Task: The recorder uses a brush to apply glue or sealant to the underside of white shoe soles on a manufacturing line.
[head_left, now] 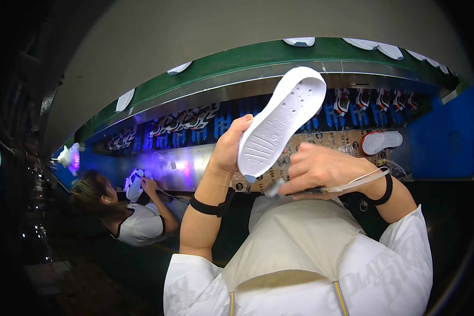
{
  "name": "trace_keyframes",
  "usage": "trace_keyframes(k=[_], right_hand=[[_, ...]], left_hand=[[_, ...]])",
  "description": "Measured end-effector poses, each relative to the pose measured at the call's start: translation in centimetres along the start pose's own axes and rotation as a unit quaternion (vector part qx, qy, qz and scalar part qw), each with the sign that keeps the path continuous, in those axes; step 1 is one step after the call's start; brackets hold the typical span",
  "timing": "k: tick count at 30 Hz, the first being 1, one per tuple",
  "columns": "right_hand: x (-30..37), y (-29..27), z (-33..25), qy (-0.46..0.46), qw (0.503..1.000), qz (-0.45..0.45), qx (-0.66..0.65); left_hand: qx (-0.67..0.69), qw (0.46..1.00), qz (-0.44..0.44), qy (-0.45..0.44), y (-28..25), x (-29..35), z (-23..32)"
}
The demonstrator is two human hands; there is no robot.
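My left hand (228, 145) grips a white shoe sole (282, 124) by its left side, thumb at the edge. The sole is tilted up over the bench, its hollow inner face with grooves and small holes turned toward me. A small blue-grey patch shows at its lower end. Just below and right of it, my right hand (320, 169) is curled round a thin tool with a dark handle (308, 191). The tool's grey tip (273, 187) is blurred, so its kind is unclear. This tip sits close to the sole's lower end; I cannot tell whether they touch.
A red-edged white sole (382, 142) lies on the brown-covered worktop (347, 141). Behind, shoe uppers (184, 121) sit on a blue rack. Several soles (299, 42) rest on the green conveyor (247, 57). At left, a person (137, 216) handles a shoe (134, 185) near a purple-lit lamp (69, 158).
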State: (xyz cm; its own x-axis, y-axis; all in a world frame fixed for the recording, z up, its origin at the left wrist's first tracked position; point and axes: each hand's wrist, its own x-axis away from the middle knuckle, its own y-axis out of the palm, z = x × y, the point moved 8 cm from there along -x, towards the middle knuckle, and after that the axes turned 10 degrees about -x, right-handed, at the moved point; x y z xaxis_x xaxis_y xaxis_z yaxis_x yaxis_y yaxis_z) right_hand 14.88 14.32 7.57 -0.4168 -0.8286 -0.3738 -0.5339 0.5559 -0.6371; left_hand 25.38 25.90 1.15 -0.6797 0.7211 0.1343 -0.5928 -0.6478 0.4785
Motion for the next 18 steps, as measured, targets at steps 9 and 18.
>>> trace_keyframes(k=[9,18], right_hand=[[-0.6,0.3,-0.1,0.021,0.999,-0.047,0.006],[-0.9,-0.8,0.5,0.029,0.996,0.055,0.057]], left_hand=[[-0.066,0.992,0.065,-0.088,-3.0,0.4,-1.3],[-0.060,0.990,0.066,-0.113,-4.5,2.0,-1.4]])
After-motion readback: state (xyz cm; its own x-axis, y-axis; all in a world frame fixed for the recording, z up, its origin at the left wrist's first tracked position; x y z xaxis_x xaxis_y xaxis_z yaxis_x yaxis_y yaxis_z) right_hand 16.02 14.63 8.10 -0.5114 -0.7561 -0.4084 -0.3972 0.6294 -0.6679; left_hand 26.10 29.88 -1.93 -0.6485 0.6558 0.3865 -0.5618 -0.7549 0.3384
